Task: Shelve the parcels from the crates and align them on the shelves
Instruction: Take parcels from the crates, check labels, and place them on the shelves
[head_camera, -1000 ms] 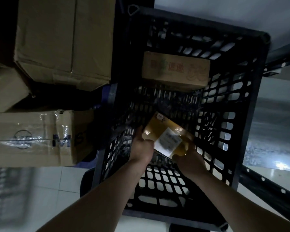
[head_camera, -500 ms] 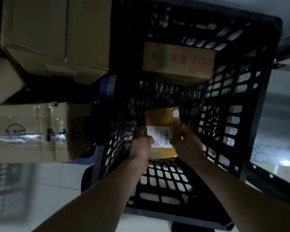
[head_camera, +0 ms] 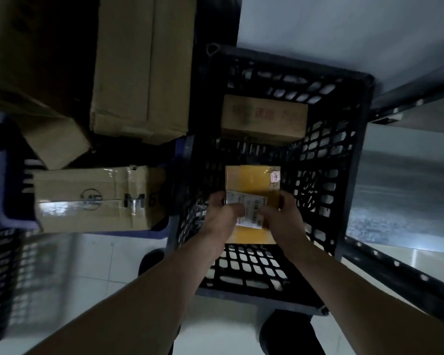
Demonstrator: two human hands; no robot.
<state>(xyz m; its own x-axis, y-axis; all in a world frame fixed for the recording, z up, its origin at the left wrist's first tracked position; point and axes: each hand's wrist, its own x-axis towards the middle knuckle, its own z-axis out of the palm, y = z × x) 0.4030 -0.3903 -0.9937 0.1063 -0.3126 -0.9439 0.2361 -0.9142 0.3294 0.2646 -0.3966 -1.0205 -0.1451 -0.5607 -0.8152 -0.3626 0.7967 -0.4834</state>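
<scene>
Over the near half of the black crate (head_camera: 354, 175), above its perforated floor: one yellow parcel (head_camera: 251, 183), flat, label side up, held by both hands. The left hand (head_camera: 222, 216) grips the parcel's near-left edge, fingers curled beneath and thumb laid across the white shipping label (head_camera: 249, 210). The right hand (head_camera: 280, 220) grips the near-right edge in the same manner, thumb on top. The two-sided hold keeps the parcel level and the label readable, which appears to suit checking it before shelving; this is a judgement, not a thing shown. A small pink sticker sits at the parcel's far-right corner.

Against the crate's far wall: one brown carton (head_camera: 264, 119) with red and green print, apart from the held parcel, not yet lifted.

Left of the crate, touching or just beside its left wall: a blue crate (head_camera: 0, 201) carrying a taped carton (head_camera: 95, 198) marked with a round logo. Beyond it, a tall plain carton (head_camera: 141, 73) and a smaller tilted carton (head_camera: 59, 139).

Right of the crate: dark perforated shelf rails (head_camera: 395, 265) and a pale shelf surface; the crate's right wall stands between the parcel and the shelving, so the parcel likely must rise above the rim first.

Below the crate's near edge: white tiled floor and a dark shoe (head_camera: 290, 334).
</scene>
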